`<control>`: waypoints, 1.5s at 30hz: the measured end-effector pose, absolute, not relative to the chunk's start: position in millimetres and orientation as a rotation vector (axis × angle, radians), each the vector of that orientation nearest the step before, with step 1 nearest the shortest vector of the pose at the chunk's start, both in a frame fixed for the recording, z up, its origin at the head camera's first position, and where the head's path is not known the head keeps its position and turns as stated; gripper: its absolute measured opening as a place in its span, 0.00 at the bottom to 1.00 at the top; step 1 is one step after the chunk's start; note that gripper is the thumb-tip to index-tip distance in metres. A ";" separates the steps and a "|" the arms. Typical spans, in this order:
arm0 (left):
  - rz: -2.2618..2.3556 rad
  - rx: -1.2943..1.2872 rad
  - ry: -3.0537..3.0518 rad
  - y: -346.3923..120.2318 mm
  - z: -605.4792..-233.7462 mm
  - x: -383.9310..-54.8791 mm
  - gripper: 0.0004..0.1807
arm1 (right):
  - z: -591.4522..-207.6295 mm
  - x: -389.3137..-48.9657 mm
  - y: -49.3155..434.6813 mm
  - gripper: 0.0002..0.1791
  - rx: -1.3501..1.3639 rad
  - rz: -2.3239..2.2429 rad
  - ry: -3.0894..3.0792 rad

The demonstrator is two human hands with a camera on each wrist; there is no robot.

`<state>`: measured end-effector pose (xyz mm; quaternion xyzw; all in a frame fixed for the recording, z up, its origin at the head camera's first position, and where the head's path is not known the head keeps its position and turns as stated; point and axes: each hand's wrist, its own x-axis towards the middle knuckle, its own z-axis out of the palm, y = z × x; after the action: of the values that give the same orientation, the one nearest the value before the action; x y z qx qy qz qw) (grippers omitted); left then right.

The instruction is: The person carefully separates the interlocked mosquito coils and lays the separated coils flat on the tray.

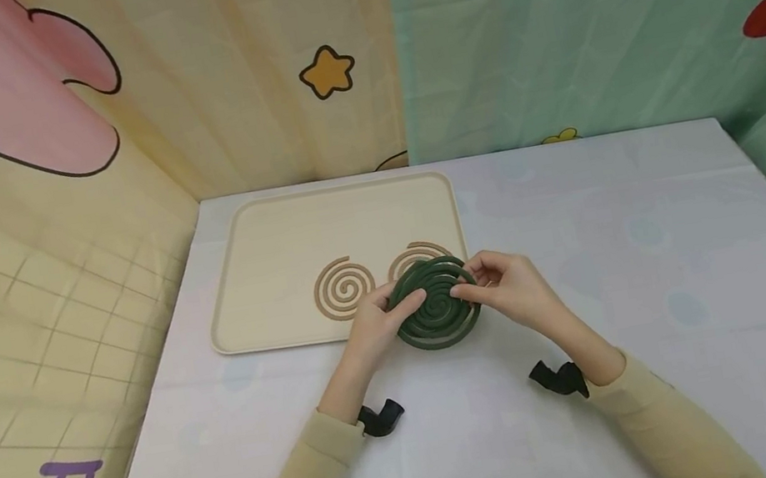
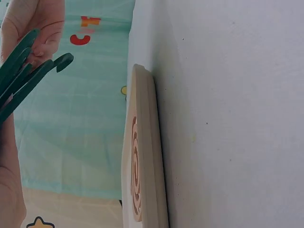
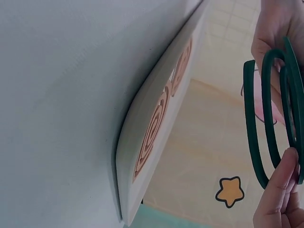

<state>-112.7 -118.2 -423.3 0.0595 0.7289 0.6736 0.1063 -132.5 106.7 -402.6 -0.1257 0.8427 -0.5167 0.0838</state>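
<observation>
A green mosquito coil [image 1: 436, 308], seemingly a nested pair, is held between both hands just in front of the tray's right corner. My left hand [image 1: 375, 326] pinches its left edge, thumb on top. On the opposite side my right hand [image 1: 516, 288] grips the rim, its thumb reaching in over the rings. In the right wrist view the coil's green strands [image 3: 250, 109] stand apart from one another. Two brown coils lie on the tray: the left coil [image 1: 344, 289] shows nearly whole, while the right coil [image 1: 418, 253] is partly covered by the green one.
The cream tray [image 1: 278, 248] sits at the back left of the table, its raised rim facing me. A pale cloth [image 1: 658, 244] covers the table. Printed curtains [image 1: 236, 86] stand behind and at both sides. Black straps [image 1: 383, 418] hang at the wrists.
</observation>
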 end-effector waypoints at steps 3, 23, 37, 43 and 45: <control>1.937 0.233 2.198 -118.3 -421.2 -111.3 0.15 | -403.9 -130.1 109.2 0.13 -0.381 -1.550 2.495; 1.797 0.207 2.120 -121.5 -416.0 -118.5 0.16 | -396.1 -121.6 105.8 0.10 -0.621 -1.416 2.685; 2.153 0.098 2.063 -107.2 -427.8 -102.0 0.19 | -410.2 -116.8 105.1 0.13 -0.301 -1.803 2.460; 2.030 0.155 2.212 -109.9 -422.8 -102.6 0.17 | -408.4 -116.9 106.9 0.13 -0.384 -1.738 2.483; 1.968 0.158 2.260 -111.4 -421.1 -103.6 0.16 | -407.3 -117.7 107.4 0.13 -0.413 -1.687 2.526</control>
<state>-103.6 -111.4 -421.1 0.0525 0.7512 0.6542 0.0702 -117.7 107.4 -407.3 -0.1345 0.8234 -0.5500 0.0380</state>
